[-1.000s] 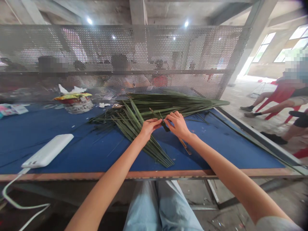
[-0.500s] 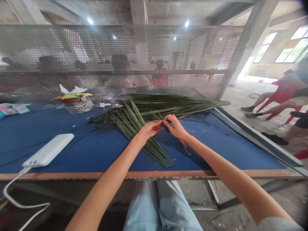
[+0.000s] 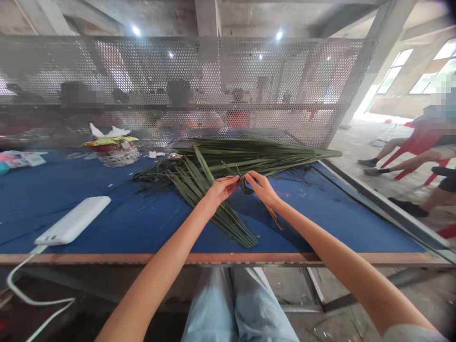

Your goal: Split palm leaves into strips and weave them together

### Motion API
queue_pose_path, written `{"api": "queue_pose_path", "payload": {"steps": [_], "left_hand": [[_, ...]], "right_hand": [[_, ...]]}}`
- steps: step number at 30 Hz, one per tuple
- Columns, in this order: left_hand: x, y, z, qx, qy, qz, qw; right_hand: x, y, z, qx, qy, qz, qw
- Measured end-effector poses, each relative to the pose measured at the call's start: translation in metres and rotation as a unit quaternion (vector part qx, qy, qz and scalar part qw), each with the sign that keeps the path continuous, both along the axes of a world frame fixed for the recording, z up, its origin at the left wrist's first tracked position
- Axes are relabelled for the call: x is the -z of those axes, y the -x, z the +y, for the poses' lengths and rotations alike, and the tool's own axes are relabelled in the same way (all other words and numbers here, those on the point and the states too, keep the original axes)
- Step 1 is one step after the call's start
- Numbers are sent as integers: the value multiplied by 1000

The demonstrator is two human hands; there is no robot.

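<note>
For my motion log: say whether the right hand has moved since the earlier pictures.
Yes: the right hand has shifted slightly toward the viewer, judged against the blue table's near wooden edge.

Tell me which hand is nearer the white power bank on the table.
Left. The left hand is to the right of the white power bank; the right hand is farther right, beside the left hand.

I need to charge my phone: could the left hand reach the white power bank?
Probably yes: the left hand holds palm leaves, but only blue tabletop and thin leaf strips lie between it and the white power bank.
</note>
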State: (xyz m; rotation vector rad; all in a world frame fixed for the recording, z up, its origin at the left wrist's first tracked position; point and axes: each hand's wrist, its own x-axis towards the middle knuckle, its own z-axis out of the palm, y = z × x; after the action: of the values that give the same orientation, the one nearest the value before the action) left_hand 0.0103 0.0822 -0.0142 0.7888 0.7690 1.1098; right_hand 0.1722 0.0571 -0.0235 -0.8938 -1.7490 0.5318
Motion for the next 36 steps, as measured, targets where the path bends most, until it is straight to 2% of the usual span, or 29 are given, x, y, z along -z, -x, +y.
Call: {"api": "queue_pose_path", "payload": {"steps": [12,23,30,36], "left_hand": [[3,-4,-2,-72,-67,17,995],[1,-3,-1,-35,-40,6,999],[4,-2,1,4,-38,21,999],[5,-2,0,12,-36,22,999]], "right_hand": [[1,1,0,34,15,32,999],[2,3,-2,62,-3,43,997],[1,0,-4,71,-66,-20,995],[-1,-2,-7,72,-91,-50,992]]}}
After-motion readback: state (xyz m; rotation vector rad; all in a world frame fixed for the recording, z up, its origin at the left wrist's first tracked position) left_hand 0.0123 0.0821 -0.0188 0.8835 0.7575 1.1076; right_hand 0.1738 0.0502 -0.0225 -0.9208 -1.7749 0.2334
